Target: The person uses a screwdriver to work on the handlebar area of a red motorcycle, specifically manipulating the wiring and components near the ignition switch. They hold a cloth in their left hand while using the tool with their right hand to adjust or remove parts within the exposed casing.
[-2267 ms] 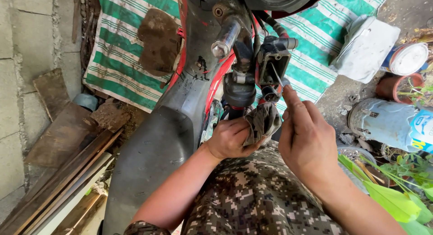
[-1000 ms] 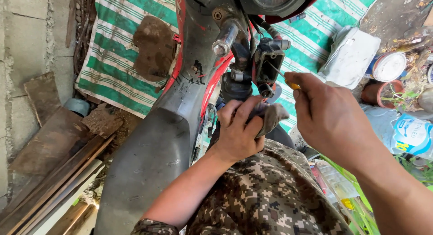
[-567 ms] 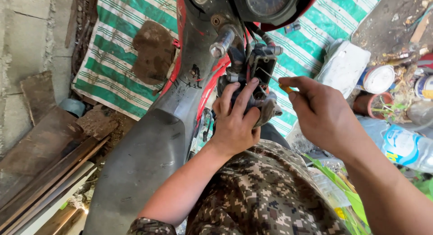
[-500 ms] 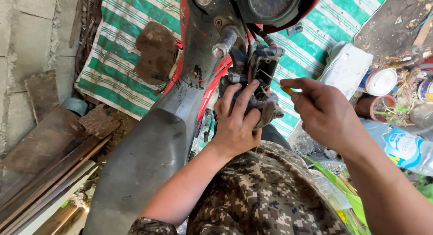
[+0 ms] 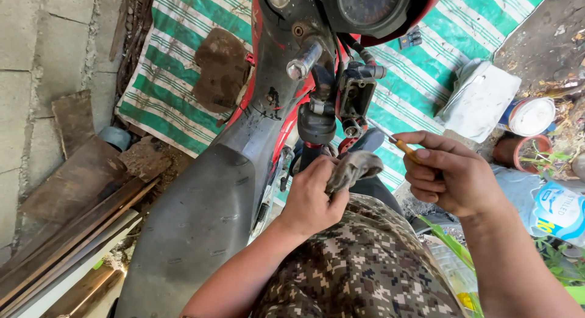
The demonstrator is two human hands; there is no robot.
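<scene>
A stripped motorcycle front stands before me, with a black and red frame (image 5: 268, 110), a round gauge (image 5: 368, 7) at the top and a small open metal housing (image 5: 355, 97) beside the steering column. My left hand (image 5: 311, 199) is closed around a dirty grey rag (image 5: 353, 168) just below that housing. My right hand (image 5: 448, 178) pinches a thin tool with an orange-yellow handle (image 5: 403, 149), its metal tip pointing up-left toward the housing. Camouflage trousers (image 5: 359, 263) cover my knee under both hands.
A green and white striped tarp (image 5: 177, 68) lies under the motorcycle, with a brown rag (image 5: 222, 68) on it. Wooden planks and scrap (image 5: 67, 202) lie at left. At right are a white container (image 5: 481, 101), a lidded tub (image 5: 531, 115), a clay pot (image 5: 512, 150) and a plastic bottle (image 5: 557, 211).
My left hand has dropped from the housing and now bunches the rag below it. My right hand has shifted lower and now shows the thin tool. The view has tilted up the motorcycle.
</scene>
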